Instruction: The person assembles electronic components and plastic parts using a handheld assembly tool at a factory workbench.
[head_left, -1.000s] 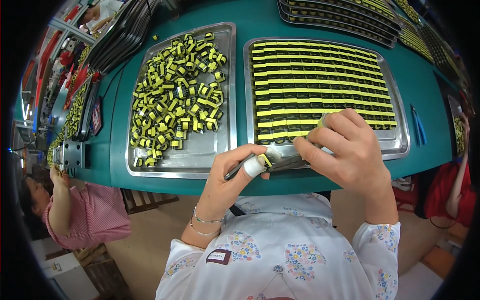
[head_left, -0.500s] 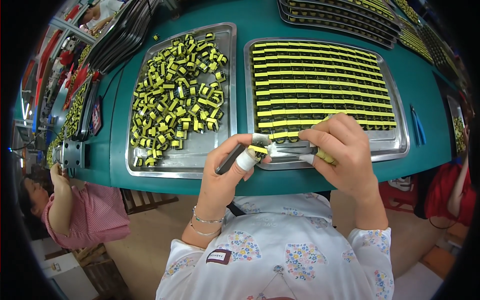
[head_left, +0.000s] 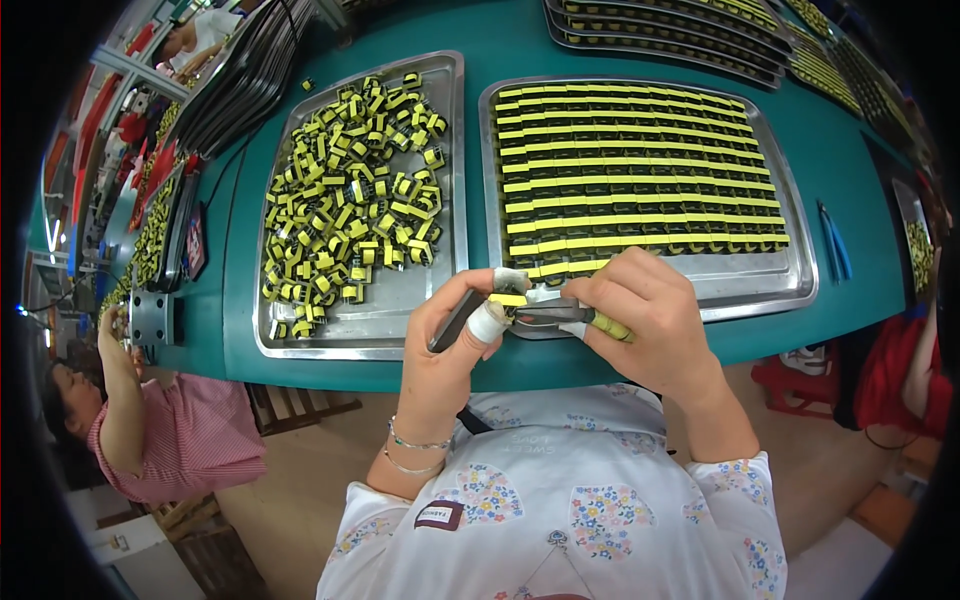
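My left hand [head_left: 432, 335], with white tape on its thumb and forefinger, pinches a small yellow-and-black transformer [head_left: 509, 299]. A dark flat bar [head_left: 456, 322] also lies in that hand, between thumb and palm; its kind is unclear. My right hand [head_left: 650, 315] is closed around metal tweezers [head_left: 548, 313] with a yellow-green wrapped grip. Their tips reach the transformer, partly hidden by my left thumb. Both hands are over the near edge of the right metal tray [head_left: 745, 300], where rows of similar transformers [head_left: 640, 180] stand in order.
On the left, another metal tray [head_left: 440, 300] holds a loose heap of transformers [head_left: 350, 190]. Blue-handled pliers [head_left: 835, 245] lie at the right. Stacked full trays [head_left: 670, 45] stand at the back, dark empty trays [head_left: 240, 90] back left. A co-worker in pink [head_left: 190, 440] sits at left.
My right hand has moved left, bringing the tweezer tips from beside the transformer up to it. My left hand has stayed nearly in place, still pinching the transformer.
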